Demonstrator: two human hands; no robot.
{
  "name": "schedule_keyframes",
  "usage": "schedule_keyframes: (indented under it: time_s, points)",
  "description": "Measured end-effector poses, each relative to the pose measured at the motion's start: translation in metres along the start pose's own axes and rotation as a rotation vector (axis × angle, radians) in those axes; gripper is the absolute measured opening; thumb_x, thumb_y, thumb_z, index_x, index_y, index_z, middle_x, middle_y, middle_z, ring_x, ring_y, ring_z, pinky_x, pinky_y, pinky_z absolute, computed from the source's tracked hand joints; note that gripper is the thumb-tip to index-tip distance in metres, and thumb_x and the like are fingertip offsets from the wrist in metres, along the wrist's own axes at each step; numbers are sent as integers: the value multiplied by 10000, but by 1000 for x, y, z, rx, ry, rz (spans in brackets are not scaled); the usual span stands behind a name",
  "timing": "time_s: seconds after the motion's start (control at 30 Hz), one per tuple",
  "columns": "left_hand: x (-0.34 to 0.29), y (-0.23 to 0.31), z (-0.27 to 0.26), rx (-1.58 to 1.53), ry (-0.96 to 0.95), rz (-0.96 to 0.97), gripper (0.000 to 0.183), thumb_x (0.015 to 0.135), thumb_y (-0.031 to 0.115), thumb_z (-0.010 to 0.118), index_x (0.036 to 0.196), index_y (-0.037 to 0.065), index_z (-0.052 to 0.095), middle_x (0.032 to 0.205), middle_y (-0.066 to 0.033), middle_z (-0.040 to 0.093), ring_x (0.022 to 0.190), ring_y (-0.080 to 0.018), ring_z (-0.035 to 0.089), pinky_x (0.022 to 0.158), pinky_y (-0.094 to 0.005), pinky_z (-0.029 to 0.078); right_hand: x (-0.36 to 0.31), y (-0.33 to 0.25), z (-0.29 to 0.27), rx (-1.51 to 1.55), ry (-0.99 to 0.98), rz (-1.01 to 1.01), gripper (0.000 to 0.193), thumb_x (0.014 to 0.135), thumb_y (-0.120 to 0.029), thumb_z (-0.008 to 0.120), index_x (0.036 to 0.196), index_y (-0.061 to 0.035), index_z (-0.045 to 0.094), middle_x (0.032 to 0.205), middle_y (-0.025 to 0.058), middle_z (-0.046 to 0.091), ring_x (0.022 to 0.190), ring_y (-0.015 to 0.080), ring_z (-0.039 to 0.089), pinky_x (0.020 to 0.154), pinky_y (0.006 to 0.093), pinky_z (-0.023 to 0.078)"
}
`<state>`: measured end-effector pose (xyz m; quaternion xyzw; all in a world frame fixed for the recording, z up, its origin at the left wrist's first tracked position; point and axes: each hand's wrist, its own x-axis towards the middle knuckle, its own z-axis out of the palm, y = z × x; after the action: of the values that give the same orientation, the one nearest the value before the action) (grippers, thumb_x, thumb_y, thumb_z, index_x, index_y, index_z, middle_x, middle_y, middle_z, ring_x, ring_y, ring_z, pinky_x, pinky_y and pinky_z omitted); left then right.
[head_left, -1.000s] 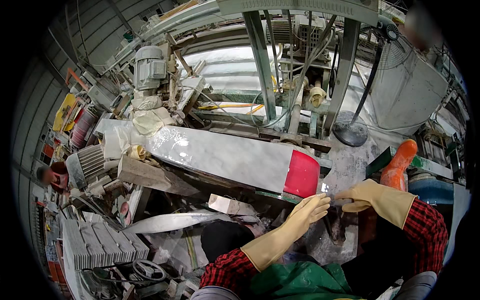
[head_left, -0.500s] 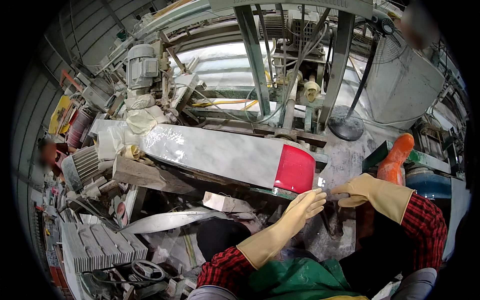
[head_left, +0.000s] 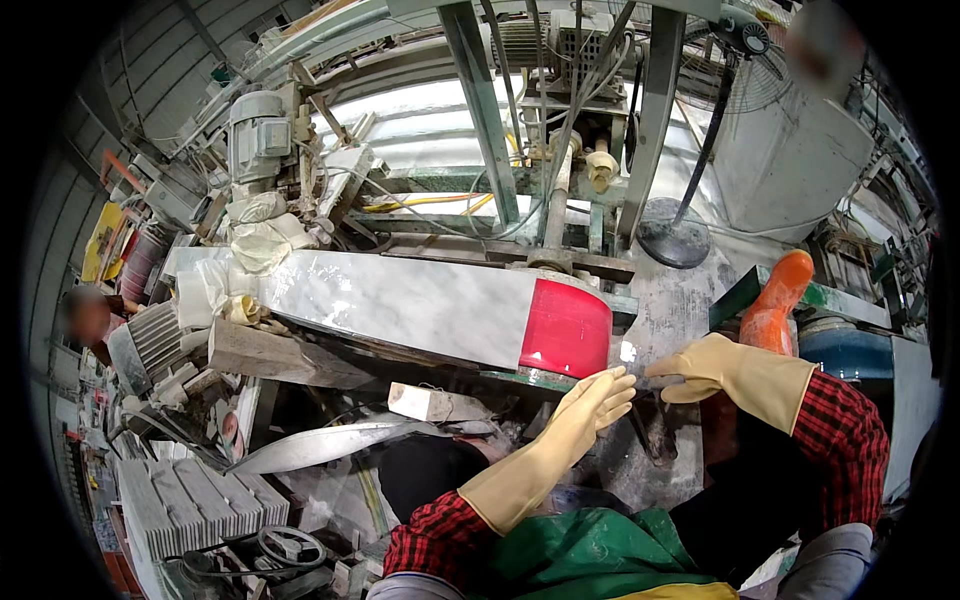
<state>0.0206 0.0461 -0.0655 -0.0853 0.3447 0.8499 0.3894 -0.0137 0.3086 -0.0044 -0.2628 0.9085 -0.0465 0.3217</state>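
My left hand (head_left: 585,412), in a cream rubber glove, is held just off the near corner of the red belt end (head_left: 566,328). Its fingers are stretched out flat, holding nothing. To its right hovers my right hand (head_left: 703,368) in a matching glove, fingers extended toward the left hand and thumb apart, also holding nothing. A small gap separates the two gloves. A long white-grey marbled slab (head_left: 410,305), wet and glossy, lies along the machine bed and reaches the red part.
A squared block (head_left: 436,403) sits below the bed, near a curved pale strip (head_left: 330,440). An orange rubbery piece (head_left: 775,300) stands right of my hands by a blue drum (head_left: 850,350). Stacked slabs (head_left: 195,505) are lower left. A fan stand (head_left: 672,235) and a motor (head_left: 258,140) stand beyond.
The whole view has shifted slightly, so the scene sits a little farther left. Both gloves keep nearly the same pose and place beside the red belt end.
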Motion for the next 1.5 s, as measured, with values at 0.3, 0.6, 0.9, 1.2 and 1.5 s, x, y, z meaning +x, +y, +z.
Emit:
schedule_keyframes:
  time_s: [0.3, 0.6, 0.9, 1.2, 1.5]
  points:
    - [5, -3, -2, -42, 9, 12, 532, 986, 352, 658, 1378, 24, 510, 1312, -102, 587, 1068, -155, 623, 991, -316, 514, 0, -6, -6, -31, -84, 57, 539, 892, -494, 568, 1381, -271, 526, 1018, 148, 725, 939, 363, 698, 787, 493, 550]
    - [1, -1, -3, 2, -17, 11, 616, 993, 384, 637, 1444, 14, 440, 1398, -135, 534, 1235, -207, 564, 1086, -372, 457, -1, -10, -11, -34, -85, 58, 557, 906, -500, 598, 1406, -270, 515, 1064, 149, 727, 918, 375, 698, 803, 471, 559]
    - [-1, 1, 0, 15, -4, 8, 614, 993, 392, 635, 1440, 16, 446, 1398, -132, 535, 1229, -203, 567, 1084, -367, 460, 0, -9, -10, -20, -116, 81, 578, 896, -510, 607, 1412, -266, 514, 1080, 150, 722, 949, 372, 692, 824, 460, 555]
    - [1, 0, -2, 12, -9, 14, 623, 995, 389, 633, 1446, 7, 438, 1408, -145, 529, 1245, -212, 562, 1093, -376, 456, 2, -8, -8, -12, -125, 87, 569, 900, -514, 549, 1424, -298, 507, 1072, 130, 722, 1018, 336, 688, 854, 488, 538]
    - [2, -1, -4, 11, -16, 14, 626, 993, 388, 635, 1448, 6, 437, 1424, -153, 518, 1269, -224, 551, 1098, -383, 450, 2, -5, -4, 0, -92, 78, 551, 905, -520, 558, 1411, -306, 515, 1058, 135, 727, 1003, 343, 691, 849, 479, 540]
